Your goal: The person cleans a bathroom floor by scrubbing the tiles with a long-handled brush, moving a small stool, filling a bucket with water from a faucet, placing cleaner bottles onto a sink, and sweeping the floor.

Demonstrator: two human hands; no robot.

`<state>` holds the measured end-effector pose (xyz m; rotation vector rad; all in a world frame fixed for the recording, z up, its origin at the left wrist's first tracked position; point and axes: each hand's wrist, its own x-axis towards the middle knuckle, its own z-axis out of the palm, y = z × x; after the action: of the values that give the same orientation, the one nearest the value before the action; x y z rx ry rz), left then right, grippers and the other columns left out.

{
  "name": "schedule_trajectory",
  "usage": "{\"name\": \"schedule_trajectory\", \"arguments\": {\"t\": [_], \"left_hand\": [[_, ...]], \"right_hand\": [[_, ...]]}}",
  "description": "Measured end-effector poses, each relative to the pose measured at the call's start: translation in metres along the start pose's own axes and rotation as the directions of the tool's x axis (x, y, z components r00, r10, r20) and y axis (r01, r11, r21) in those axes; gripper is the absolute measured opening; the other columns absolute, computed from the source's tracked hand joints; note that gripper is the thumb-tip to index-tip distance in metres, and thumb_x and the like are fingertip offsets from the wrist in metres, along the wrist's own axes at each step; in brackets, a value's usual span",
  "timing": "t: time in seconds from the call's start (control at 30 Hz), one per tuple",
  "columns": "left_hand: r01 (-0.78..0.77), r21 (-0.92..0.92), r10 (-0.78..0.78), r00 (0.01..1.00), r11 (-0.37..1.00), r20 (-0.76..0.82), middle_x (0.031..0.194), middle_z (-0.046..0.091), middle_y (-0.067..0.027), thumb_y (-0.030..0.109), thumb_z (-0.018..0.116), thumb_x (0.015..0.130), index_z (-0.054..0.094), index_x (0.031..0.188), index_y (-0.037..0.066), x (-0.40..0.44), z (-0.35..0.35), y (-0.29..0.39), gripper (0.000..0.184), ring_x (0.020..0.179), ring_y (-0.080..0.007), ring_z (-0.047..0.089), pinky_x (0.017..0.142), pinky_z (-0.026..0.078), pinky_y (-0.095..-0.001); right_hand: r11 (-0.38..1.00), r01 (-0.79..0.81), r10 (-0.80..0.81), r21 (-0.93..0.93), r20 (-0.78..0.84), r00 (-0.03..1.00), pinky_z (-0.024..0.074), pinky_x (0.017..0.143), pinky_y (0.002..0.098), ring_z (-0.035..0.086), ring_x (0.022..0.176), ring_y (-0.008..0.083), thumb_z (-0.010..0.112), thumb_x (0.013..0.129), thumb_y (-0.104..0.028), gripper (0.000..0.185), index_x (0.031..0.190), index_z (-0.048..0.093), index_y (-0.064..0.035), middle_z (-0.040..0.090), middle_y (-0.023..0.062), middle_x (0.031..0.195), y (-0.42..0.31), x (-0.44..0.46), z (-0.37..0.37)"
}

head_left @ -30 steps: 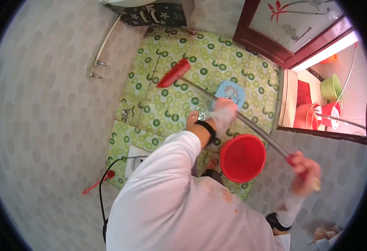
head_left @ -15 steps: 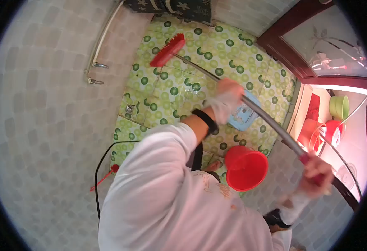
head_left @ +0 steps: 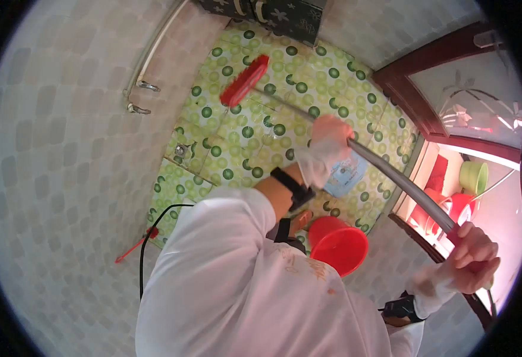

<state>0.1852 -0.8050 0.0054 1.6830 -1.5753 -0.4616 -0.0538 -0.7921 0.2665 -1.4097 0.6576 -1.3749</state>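
Note:
A long-handled floor brush (head_left: pixel 405 185) slants across the view, its red head (head_left: pixel 245 81) resting on the green-patterned floor. My left hand (head_left: pixel 330 140), in a pale translucent covering, is wrapped round the grey metal handle partway down. Closed on the upper end of the handle at the red grip is my right hand (head_left: pixel 474 260). Below my left hand lies a light blue item with printing (head_left: pixel 345 174), partly covered by my wrist. A red bucket (head_left: pixel 339 245) stands on the floor beside my foot.
Two wall taps (head_left: pixel 143 98) are at the left, with a floor drain (head_left: pixel 180 150) near them. A dark hose (head_left: pixel 143 256) and a small red brush (head_left: pixel 135 247) are by the left wall. A dark patterned cabinet (head_left: pixel 284 18) is at the back. A framed glass door (head_left: pixel 457 89) stands at the right.
The brush head has shifted slightly toward me, and my right hand has moved right with the handle end. Both hands keep their grip. The whole view has turned a little.

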Motion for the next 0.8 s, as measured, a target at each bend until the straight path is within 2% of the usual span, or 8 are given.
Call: {"name": "schedule_trajectory", "arguments": {"t": [0.07,0.23,0.3,0.4,0.43,0.6,0.67,0.8], "left_hand": [[0.155,0.017,-0.156,0.968,0.988,0.198,0.063,0.059,-0.0081,0.012,0.066,0.058,0.063,0.062,0.011,-0.006,0.006,0.01,0.005,0.071,-0.0289,0.058,0.064,0.042,-0.0401],[0.311,-0.403,-0.347,0.938,0.861,-0.018,0.069,0.059,-0.0093,0.009,0.067,0.055,0.065,0.065,0.011,0.037,0.024,-0.039,0.01,0.08,-0.0296,0.056,0.071,0.043,-0.0403],[0.137,-0.106,-0.141,0.989,0.985,-0.033,0.071,0.06,-0.0101,0.008,0.068,0.056,0.066,0.067,0.01,0.055,-0.012,-0.038,0.012,0.084,-0.0299,0.055,0.076,0.043,-0.0389],[0.144,-0.117,-0.158,0.98,0.983,-0.118,0.072,0.061,-0.0097,0.011,0.069,0.056,0.067,0.069,0.011,0.033,-0.01,-0.03,0.013,0.084,-0.0307,0.056,0.079,0.042,-0.038],[0.245,-0.078,-0.241,0.968,0.966,0.064,0.075,0.062,-0.0104,0.013,0.07,0.056,0.068,0.072,0.011,0.03,-0.03,-0.013,0.016,0.084,-0.0319,0.056,0.082,0.041,-0.0394],[0.3,-0.015,-0.294,0.941,0.954,0.167,0.077,0.063,-0.0117,0.013,0.07,0.056,0.068,0.073,0.01,0.033,-0.008,-0.012,0.018,0.085,-0.0329,0.057,0.078,0.043,-0.039],[0.118,-0.08,-0.127,0.985,0.99,-0.119,0.068,0.06,-0.0086,0.015,0.066,0.056,0.064,0.066,0.012,0.047,0.005,-0.036,0.01,0.076,-0.0306,0.056,0.072,0.043,-0.0388],[0.057,-0.174,-0.102,0.959,0.983,-0.263,0.076,0.063,-0.0086,0.009,0.068,0.054,0.065,0.069,0.01,0.035,0.002,-0.034,0.015,0.084,-0.0311,0.057,0.079,0.043,-0.0366]], "right_hand": [[0.998,-0.032,0.029,-0.06,-0.051,0.998,0.0301,0.059,0.0327,0.031,0.044,0.0116,0.032,0.095,-0.032,0.04,0.06,0.034,-0.0132,0.034,0.0004,0.042,-0.012,0.015,0.007],[0.977,0.0,-0.001,-0.214,-0.008,1.0,0.037,0.069,0.0375,0.034,0.049,0.0128,0.03,0.096,-0.025,0.037,0.062,0.035,-0.0111,0.034,0.0018,0.049,0.009,0.022,0.06],[0.959,0.118,-0.056,-0.256,0.237,0.97,0.0377,0.069,0.0389,0.036,0.05,0.015,0.032,0.096,-0.026,0.036,0.065,0.038,-0.0092,0.038,0.0051,0.054,0.015,0.031,0.062],[0.991,0.087,-0.068,-0.102,0.173,0.982,0.0378,0.077,0.0385,0.037,0.056,0.0143,0.028,0.097,-0.024,0.035,0.065,0.036,-0.0126,0.034,0.0012,0.053,-0.002,0.042,0.06],[0.978,0.123,-0.085,-0.17,0.212,0.973,0.0377,0.078,0.0383,0.037,0.056,0.014,0.027,0.097,-0.025,0.035,0.065,0.037,-0.013,0.035,0.0,0.053,-0.004,0.046,0.047],[0.993,-0.042,0.064,-0.112,0.201,0.977,0.0386,0.079,0.039,0.04,0.058,0.0149,0.03,0.097,-0.025,0.034,0.066,0.039,-0.0117,0.036,0.0009,0.053,-0.014,0.044,0.058],[0.933,0.051,-0.09,-0.356,-0.092,0.992,0.0406,0.074,0.0423,0.035,0.049,0.0152,0.03,0.096,-0.028,0.036,0.065,0.035,-0.0099,0.036,0.0051,0.049,-0.001,0.032,0.087],[0.974,0.117,-0.082,-0.195,0.177,0.981,0.0382,0.08,0.041,0.04,0.06,0.0162,0.028,0.097,-0.024,0.034,0.068,0.039,-0.0101,0.035,0.003,0.055,-0.005,0.035,0.068]]}}
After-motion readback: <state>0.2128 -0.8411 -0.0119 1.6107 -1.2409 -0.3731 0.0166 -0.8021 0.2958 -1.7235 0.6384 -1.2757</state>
